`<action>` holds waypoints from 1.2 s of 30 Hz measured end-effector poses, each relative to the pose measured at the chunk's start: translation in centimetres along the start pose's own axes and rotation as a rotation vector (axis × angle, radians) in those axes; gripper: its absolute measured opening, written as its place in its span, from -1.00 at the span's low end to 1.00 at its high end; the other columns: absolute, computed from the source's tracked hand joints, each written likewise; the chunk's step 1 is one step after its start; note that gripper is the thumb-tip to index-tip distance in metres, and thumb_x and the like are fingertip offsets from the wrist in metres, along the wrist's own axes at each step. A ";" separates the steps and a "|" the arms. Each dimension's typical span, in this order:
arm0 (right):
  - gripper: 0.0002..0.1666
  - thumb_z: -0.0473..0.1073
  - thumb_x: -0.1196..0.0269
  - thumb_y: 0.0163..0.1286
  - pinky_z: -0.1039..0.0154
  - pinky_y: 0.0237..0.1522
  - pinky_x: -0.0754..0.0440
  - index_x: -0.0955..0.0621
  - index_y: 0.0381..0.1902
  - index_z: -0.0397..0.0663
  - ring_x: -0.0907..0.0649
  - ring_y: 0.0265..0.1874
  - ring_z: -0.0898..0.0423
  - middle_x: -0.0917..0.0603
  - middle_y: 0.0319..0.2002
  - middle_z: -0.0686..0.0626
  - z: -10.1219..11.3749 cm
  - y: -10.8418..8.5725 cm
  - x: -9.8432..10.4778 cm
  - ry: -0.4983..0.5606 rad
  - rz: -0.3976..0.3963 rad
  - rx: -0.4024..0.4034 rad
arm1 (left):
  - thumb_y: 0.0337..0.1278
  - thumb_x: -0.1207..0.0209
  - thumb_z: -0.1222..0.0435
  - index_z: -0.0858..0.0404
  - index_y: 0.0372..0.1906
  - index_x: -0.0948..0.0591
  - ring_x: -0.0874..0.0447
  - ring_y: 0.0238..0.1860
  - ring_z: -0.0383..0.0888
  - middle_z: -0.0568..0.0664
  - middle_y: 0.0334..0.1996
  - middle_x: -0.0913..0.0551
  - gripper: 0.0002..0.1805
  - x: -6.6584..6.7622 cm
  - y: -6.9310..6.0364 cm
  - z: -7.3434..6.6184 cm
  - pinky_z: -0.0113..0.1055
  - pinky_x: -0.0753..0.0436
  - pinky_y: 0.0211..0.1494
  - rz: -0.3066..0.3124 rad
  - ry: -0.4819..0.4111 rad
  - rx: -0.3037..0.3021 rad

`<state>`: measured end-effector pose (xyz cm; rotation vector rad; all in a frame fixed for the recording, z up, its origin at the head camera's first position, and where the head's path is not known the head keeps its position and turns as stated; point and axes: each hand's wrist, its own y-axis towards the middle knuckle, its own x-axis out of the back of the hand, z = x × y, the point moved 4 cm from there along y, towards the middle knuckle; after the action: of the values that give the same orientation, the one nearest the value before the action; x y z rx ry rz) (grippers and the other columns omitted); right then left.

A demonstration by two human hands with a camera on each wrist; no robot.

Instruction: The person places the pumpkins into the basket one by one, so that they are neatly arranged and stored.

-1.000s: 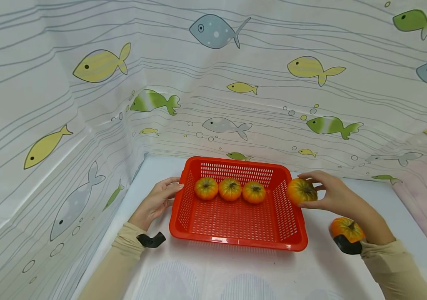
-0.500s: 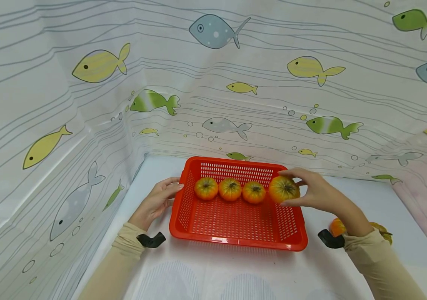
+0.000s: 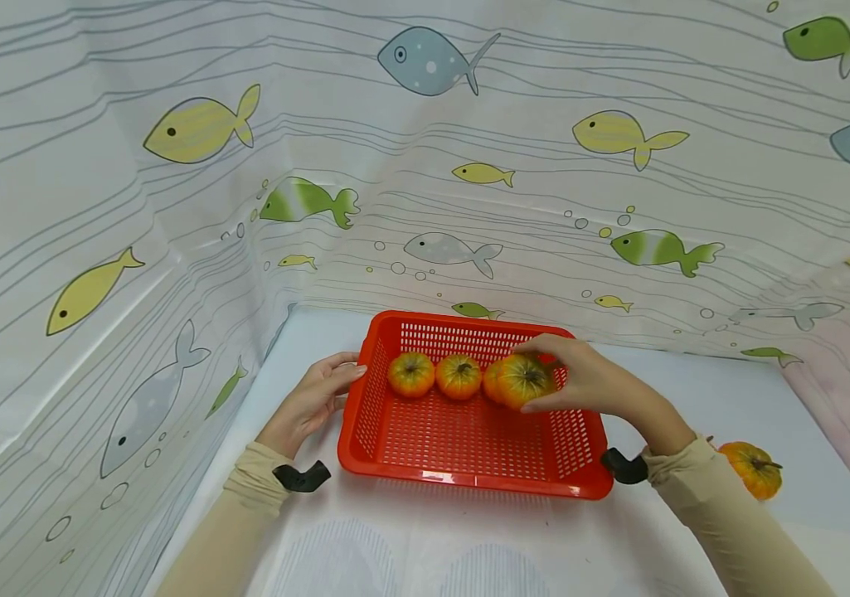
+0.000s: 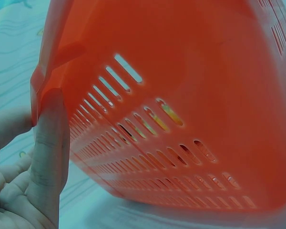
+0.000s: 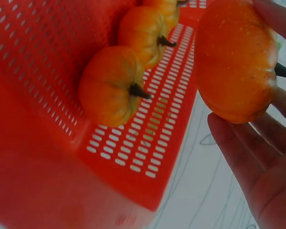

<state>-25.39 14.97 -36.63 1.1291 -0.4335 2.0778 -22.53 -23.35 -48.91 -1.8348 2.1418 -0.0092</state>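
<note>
A red plastic basket (image 3: 462, 448) with slotted walls stands on the white table. My left hand (image 3: 314, 402) grips its left rim; in the left wrist view the fingers (image 4: 48, 152) lie against the outside under the lip. Along the far side inside sit a left pumpkin (image 3: 410, 375), a middle pumpkin (image 3: 459, 377) and a third pumpkin (image 3: 493, 381), all small and orange-yellow. Over the basket my right hand (image 3: 590, 383) holds another small pumpkin (image 3: 526, 381) between thumb and fingers, partly covering the third one. The right wrist view shows this held pumpkin (image 5: 236, 62) above the basket's edge.
One more pumpkin (image 3: 755, 469) lies on the table to the right of the basket, partly behind the right sleeve (image 3: 716, 497). A fish-patterned curtain (image 3: 365, 274) hangs behind and along the left side.
My right hand has carried its pumpkin leftward from beside the basket's right rim to over the inside, near the third pumpkin. The left hand and basket have stayed in place.
</note>
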 end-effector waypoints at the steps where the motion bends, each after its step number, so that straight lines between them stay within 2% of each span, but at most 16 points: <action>1: -0.10 0.10 -0.65 0.03 -0.14 0.28 -0.66 -0.57 0.32 0.07 -0.56 0.30 -0.02 -0.64 0.26 0.04 0.1 0.2 -0.2 0.003 0.008 0.000 | 0.50 -0.17 0.27 0.39 0.43 -0.30 -0.79 -0.15 -0.24 -0.10 -0.02 -0.73 -0.44 0.0 0.0 0.0 -0.34 -0.82 -0.11 -0.001 -0.002 0.001; 7: -0.13 0.16 -0.64 0.04 -0.13 0.33 -0.62 -0.59 0.30 0.13 -0.54 0.34 -0.02 -0.63 0.28 0.06 0.8 1.5 -1.6 -0.021 0.057 0.003 | 0.51 -0.16 0.28 0.40 0.44 -0.28 -0.79 -0.14 -0.24 -0.11 -0.03 -0.74 -0.43 0.0 0.0 0.0 -0.34 -0.82 -0.12 0.002 -0.011 0.001; 15: -0.14 0.13 -0.63 0.06 -0.07 0.31 -0.64 -0.59 0.30 0.08 -0.59 0.27 0.01 -0.66 0.25 0.06 1.8 3.1 -3.3 -0.038 0.114 0.069 | 0.50 -0.17 0.27 0.39 0.43 -0.30 -0.79 -0.15 -0.24 -0.11 -0.03 -0.74 -0.44 0.0 0.0 0.0 -0.34 -0.82 -0.11 -0.001 -0.005 0.002; 24: -0.14 0.08 -0.61 0.11 -0.03 0.39 -0.59 -0.57 0.35 0.04 -0.56 0.33 0.02 -0.63 0.31 0.05 2.9 4.9 -5.5 -0.055 0.200 0.098 | 0.51 -0.17 0.27 0.38 0.42 -0.29 -0.80 -0.16 -0.23 -0.10 -0.03 -0.74 -0.44 -0.1 0.0 0.0 -0.33 -0.82 -0.10 -0.005 -0.011 0.007; 30: -0.17 0.04 -0.61 0.13 0.03 0.41 -0.57 -0.57 0.34 0.07 -0.55 0.34 0.08 -0.61 0.32 0.09 3.5 6.0 -6.9 -0.057 0.234 0.133 | 0.51 -0.17 0.27 0.39 0.43 -0.29 -0.80 -0.16 -0.24 -0.11 -0.04 -0.74 -0.44 0.0 0.0 0.0 -0.33 -0.82 -0.10 -0.003 -0.005 0.007; 36: -0.21 0.07 -0.60 0.14 0.07 0.41 -0.57 -0.60 0.31 0.07 -0.55 0.36 0.06 -0.61 0.32 0.06 4.1 6.9 -8.3 -0.112 0.256 0.142 | 0.51 -0.16 0.27 0.40 0.43 -0.28 -0.80 -0.17 -0.24 -0.11 -0.05 -0.74 -0.43 0.0 0.0 0.0 -0.34 -0.82 -0.11 0.006 -0.001 -0.001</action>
<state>-25.03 4.25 -40.93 1.3377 -0.5137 2.3028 -22.57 -23.35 -48.90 -1.8283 2.1470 -0.0051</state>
